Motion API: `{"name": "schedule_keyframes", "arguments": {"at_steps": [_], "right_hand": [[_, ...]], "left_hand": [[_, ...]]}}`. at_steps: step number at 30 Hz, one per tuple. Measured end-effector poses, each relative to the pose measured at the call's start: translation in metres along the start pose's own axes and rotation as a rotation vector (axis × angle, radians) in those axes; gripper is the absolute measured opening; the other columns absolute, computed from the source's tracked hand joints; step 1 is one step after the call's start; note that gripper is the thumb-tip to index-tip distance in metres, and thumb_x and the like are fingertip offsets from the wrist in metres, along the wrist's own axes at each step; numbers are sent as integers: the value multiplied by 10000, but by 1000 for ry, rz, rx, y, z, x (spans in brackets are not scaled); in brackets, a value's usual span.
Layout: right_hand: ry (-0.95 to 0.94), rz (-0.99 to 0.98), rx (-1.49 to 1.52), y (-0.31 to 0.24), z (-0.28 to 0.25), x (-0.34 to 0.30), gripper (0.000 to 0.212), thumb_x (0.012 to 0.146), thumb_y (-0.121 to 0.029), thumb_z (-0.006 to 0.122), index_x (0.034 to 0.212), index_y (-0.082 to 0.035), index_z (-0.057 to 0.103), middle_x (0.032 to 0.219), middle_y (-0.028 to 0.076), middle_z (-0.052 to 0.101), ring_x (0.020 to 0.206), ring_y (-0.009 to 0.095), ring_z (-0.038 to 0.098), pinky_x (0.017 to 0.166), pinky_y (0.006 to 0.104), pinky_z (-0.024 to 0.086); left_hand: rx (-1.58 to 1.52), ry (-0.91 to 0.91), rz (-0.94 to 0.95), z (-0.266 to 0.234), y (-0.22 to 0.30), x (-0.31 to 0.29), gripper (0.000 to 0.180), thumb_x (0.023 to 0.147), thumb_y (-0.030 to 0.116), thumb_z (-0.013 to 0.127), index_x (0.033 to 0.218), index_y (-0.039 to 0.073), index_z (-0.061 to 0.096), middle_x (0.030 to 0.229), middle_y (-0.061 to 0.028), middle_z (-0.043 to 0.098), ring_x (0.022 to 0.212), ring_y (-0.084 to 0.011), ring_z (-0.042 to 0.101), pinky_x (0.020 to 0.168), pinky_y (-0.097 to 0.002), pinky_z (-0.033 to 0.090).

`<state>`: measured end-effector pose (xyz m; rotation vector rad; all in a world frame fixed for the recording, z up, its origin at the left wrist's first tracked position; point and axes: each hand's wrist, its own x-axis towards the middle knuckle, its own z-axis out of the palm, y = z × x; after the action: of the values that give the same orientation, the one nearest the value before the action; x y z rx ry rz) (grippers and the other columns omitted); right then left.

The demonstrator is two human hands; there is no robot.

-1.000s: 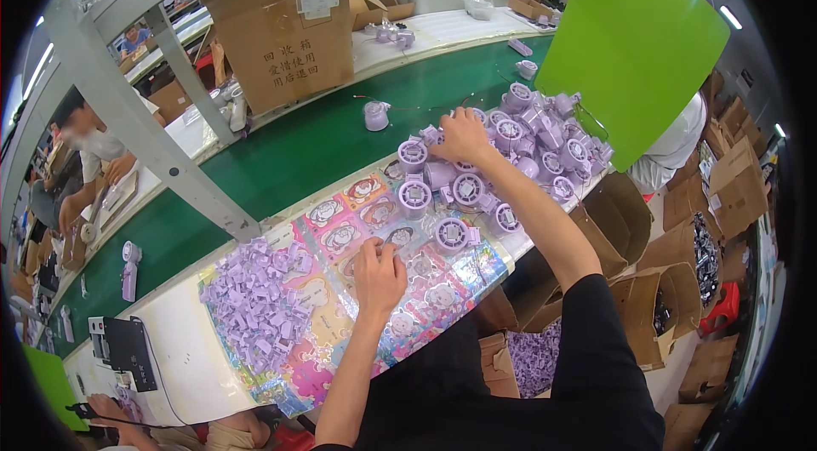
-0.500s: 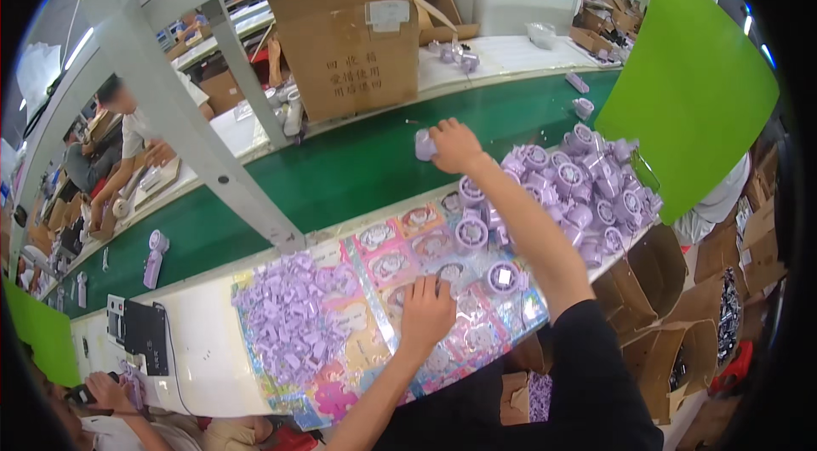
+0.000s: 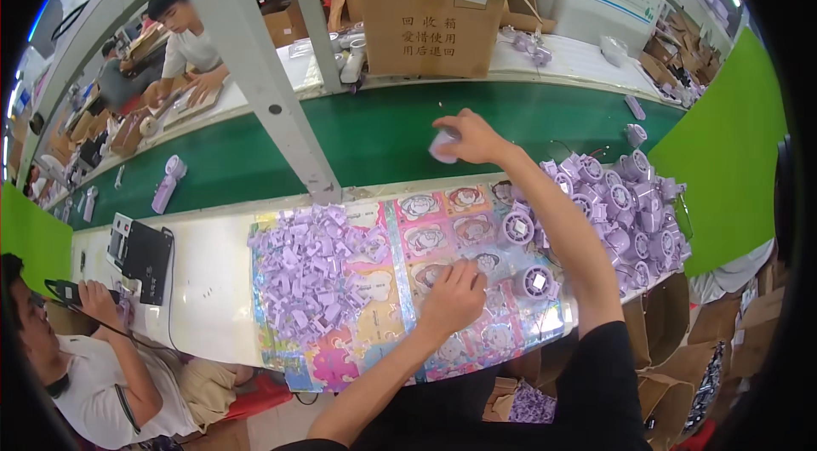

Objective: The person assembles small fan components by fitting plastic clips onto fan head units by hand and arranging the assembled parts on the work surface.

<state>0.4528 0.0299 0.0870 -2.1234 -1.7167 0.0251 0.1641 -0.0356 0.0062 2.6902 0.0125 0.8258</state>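
Above the green conveyor belt [image 3: 383, 132] my right hand [image 3: 472, 138] is closed round a light purple round fan housing [image 3: 442, 147]; both are slightly blurred. My left hand [image 3: 455, 298] rests on a printed, shiny mat [image 3: 383, 340], fingers loosely bent and a little apart, with nothing visible in them. To its right lies a single round housing [image 3: 536, 282] with a white square at its centre. A large heap of similar housings [image 3: 634, 208] sits beyond my right forearm. Left of my left hand is a pile of small light purple plastic parts [image 3: 311, 272].
A grey metal post [image 3: 268, 85] rises between belt and table. Behind the belt stands a big cardboard box [image 3: 425, 13]. A green panel [image 3: 732, 170] borders the right. Co-workers sit at left [image 3: 94, 357] and across the belt [image 3: 191, 47]. A black device [image 3: 146, 264] lies on the table.
My view has turned, so the scene sits farther right and more of the left co-worker shows. My right hand still holds the housing over the belt, now turned differently. My left hand stays on the mat.
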Motion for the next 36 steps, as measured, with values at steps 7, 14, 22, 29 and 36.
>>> {"name": "schedule_keyframes", "arguments": {"at_steps": [7, 14, 22, 29, 36], "right_hand": [[-462, -64, 242, -141, -34, -73, 556, 981, -500, 492, 1264, -43, 630, 1066, 242, 670, 1002, 357, 642, 895, 426, 486], [-708, 94, 675, -211, -18, -141, 571, 1035, -489, 393, 1148, 23, 617, 997, 159, 659, 943, 275, 618, 869, 384, 466], [-276, -238, -2, -233, 32, -127, 445, 972, -441, 544, 1169, -45, 592, 946, 136, 601, 892, 301, 619, 762, 418, 503], [30, -127, -19, -194, 91, -109, 339, 845, -246, 698, 1122, -70, 616, 1010, 150, 583, 915, 343, 623, 757, 440, 517], [136, 89, 188, -193, 79, -142, 410, 828, -214, 701, 1189, -57, 586, 1073, 173, 573, 805, 318, 662, 745, 413, 544]], "left_hand": [[-101, 666, -88, -4, -11, -29, 522, 741, 134, 750, 1205, 63, 522, 1290, -201, 446, 1195, -403, 469, 1039, -498, 383], [-109, 639, -232, -76, 20, -93, 628, 762, 268, 773, 1316, 120, 518, 1383, -213, 461, 1172, -362, 466, 980, -452, 377], [-28, 589, -397, -126, 16, -114, 318, 720, 87, 791, 1032, 130, 739, 1263, -98, 618, 1046, -312, 513, 868, -390, 432], [77, 228, -405, -122, 11, -118, 327, 751, 183, 779, 1051, 89, 691, 1192, -93, 603, 1050, -320, 512, 861, -415, 439], [59, -98, -490, -142, 16, -113, 680, 855, 416, 700, 1349, -11, 511, 1214, -219, 515, 1150, -383, 482, 946, -480, 411]]}}
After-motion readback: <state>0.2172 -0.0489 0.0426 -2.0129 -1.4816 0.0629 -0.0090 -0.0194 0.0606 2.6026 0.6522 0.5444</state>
